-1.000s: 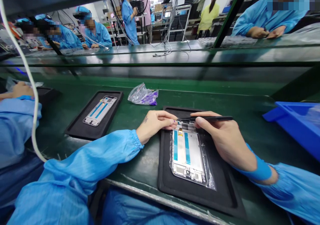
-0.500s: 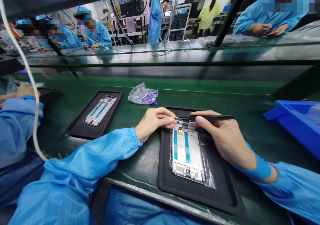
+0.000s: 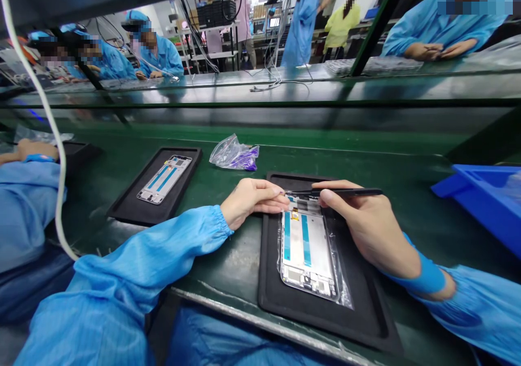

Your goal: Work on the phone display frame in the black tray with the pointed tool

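Broadly, we see little change across the last second. Our left hand (image 3: 252,200) has crept slightly rightward, so its pinched fingertips (image 3: 280,199) now sit at the top left corner of the frame (image 3: 307,246); before, they stood a touch further back. Fingers are closed together and pressing on or pinching something small at that corner; we cannot tell what, if anything, is between them.

Our right hand (image 3: 362,222) has not shifted. It is closed around the tweezers (image 3: 337,192), thumb and forefinger clamped on the shaft, which lies nearly level with the tip pointing left to meet the left fingertips above the frame's top edge.

The frame lies flat in clear film on the near tray (image 3: 321,322), unmoved. We judge the work remains fine placement at the top edge, both hands converged on one spot.

Around: a second tray (image 3: 122,209) with another frame (image 3: 165,179) to the left, a bag (image 3: 232,154) beyond, a blue bin (image 3: 488,203) at right. In the background, a person in blue has walked rightward.
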A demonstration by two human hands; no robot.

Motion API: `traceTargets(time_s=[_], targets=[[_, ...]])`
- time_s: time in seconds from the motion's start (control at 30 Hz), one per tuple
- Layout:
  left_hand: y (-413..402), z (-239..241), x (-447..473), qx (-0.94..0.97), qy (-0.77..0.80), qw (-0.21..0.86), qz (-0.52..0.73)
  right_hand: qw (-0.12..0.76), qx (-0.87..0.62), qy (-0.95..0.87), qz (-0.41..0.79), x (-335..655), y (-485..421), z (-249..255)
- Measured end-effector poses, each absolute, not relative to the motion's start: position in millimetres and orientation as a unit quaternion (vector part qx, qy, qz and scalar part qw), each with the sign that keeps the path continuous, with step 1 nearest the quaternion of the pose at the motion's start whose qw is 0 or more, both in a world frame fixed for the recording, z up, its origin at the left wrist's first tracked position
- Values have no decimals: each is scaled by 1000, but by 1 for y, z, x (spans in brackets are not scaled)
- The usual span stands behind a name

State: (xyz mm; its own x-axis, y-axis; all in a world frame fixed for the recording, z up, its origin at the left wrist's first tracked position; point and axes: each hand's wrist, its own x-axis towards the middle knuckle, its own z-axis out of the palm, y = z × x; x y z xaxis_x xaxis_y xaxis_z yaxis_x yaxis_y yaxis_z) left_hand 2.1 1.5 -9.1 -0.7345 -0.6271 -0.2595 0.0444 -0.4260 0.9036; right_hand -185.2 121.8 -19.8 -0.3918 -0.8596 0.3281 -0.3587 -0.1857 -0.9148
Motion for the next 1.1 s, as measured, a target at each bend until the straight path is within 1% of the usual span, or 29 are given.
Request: traceTargets(time_s=[0.5,0.83,0.97,1.1], targets=[[1,-13,2,290,-479,223,-798,206,-511,607,-573,-189,121,-21],[2,-14,2,280,-476,233,-800,210,-512,604,-574,-187,121,-21],[4,-12,3,274,-484,245,-794,223,-503,594,-587,-187,120,-21],[5,-12,3,258,-495,249,-792,206,-512,593,-586,-187,121,-21]])
